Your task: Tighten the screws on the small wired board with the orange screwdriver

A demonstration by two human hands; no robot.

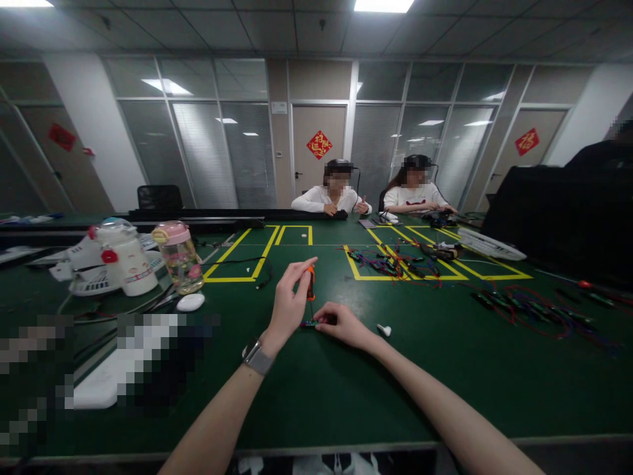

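Left hand (291, 293) grips orange screwdriver (311, 285) upright, shaft down at the small board (309, 324) at 12 o'clock on the green table (326, 402), while right hand (345, 324) pinches the board from its 3 o'clock, likely to steady it, though tip contact is unclear.

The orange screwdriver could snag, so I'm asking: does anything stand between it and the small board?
Nothing visible. The orange screwdriver, roughly upright in the left hand, reaches down to the small board; the right hand is at the board's right end, to one side.
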